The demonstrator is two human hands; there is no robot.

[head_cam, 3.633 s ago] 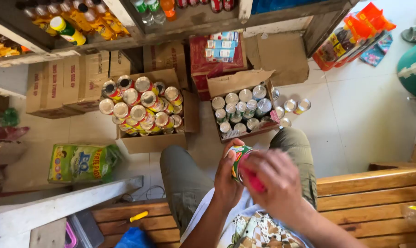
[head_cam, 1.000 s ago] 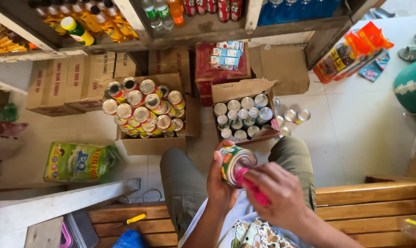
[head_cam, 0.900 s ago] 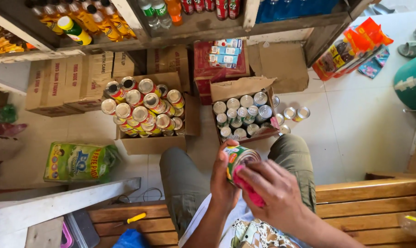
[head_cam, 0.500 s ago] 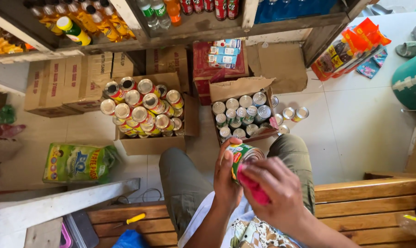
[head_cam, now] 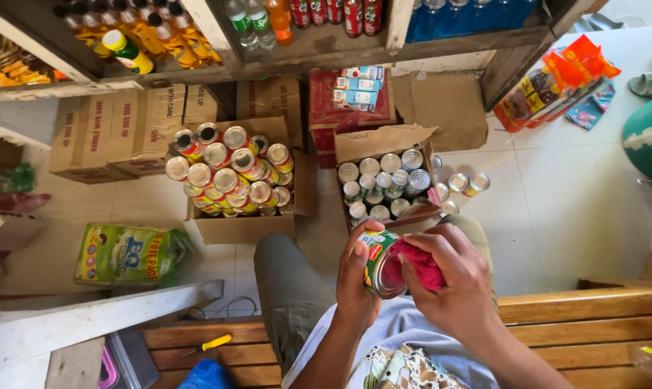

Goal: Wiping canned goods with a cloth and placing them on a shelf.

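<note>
The left hand [head_cam: 358, 277] grips a tin can [head_cam: 378, 261] above the lap while the right hand [head_cam: 452, 277] presses a pink cloth [head_cam: 412, 263] on it (wiping under way); two cartons [head_cam: 383, 144] of cans remain on the floor.

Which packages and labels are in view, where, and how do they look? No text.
Can: in left hand, green label, red patch; right hand presses a pink cloth on it.
Left carton: brown, stacked red-yellow cans.
Right carton: brown, silver-topped cans.
Bag: floor left, green-yellow.
Red box: under shelf, small blue-white packs.
</note>
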